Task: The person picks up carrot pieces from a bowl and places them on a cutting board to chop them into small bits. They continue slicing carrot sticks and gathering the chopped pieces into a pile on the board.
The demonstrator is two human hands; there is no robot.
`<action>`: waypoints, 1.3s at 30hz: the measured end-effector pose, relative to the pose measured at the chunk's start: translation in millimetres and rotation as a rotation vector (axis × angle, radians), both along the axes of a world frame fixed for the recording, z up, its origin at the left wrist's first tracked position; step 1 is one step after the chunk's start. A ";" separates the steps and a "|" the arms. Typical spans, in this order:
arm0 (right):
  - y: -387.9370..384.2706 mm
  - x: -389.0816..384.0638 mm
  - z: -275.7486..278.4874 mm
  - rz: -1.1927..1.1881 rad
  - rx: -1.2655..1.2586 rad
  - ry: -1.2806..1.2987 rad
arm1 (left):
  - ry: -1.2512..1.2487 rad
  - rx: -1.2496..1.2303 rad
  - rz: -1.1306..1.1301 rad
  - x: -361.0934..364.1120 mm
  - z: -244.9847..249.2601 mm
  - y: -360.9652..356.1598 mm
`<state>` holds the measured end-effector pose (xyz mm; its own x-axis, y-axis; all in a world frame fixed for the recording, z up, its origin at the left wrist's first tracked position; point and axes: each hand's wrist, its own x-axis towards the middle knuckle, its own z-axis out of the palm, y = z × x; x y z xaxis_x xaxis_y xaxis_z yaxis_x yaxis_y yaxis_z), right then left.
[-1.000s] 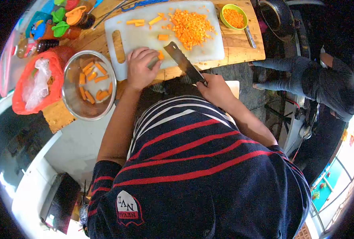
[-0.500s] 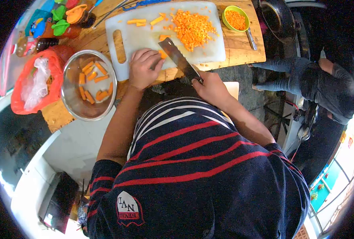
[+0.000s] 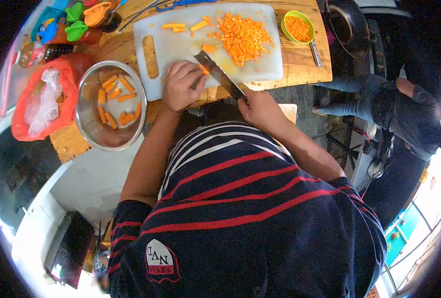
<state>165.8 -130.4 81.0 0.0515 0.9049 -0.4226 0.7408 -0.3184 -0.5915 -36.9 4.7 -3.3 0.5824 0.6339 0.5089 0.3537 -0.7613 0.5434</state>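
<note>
**One knife (image 3: 221, 77) in use at the cutting board (image 3: 170, 63)**

Clock readings are taken from the board's centre, twelve at the top of the view.

Left hand (image 3: 182, 87): at seven o'clock, fingers bent and thumb drawn in, grasping an orange piece (image 3: 204, 70) against the board. Right hand (image 3: 261, 107): between four and five, just off the near edge, closed around the knife handle. We note the blade pointing toward half past ten, beside that piece; we cannot tell whether they touch.

We find a diced orange heap (image 3: 243, 39) toward three and cut sticks (image 3: 173, 26) at ten. Off the board, a green bowl (image 3: 283, 30) of dice stands toward three. A steel bowl (image 3: 109, 137) holding orange batons (image 3: 126, 97) sits at eight, with a red bag (image 3: 24, 117) just beyond.
</note>
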 end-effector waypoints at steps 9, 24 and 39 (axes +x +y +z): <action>4.8 -2.6 -4.3 0.037 -0.068 -0.069 | -0.036 0.000 -0.020 0.6 -6.8 2.0; 32.9 -13.0 2.9 0.030 -0.101 -0.064 | -0.065 0.007 -0.010 0.8 -8.8 2.0; 31.7 -18.6 2.7 -0.040 0.047 0.004 | -0.083 0.023 0.007 -0.1 -9.3 0.2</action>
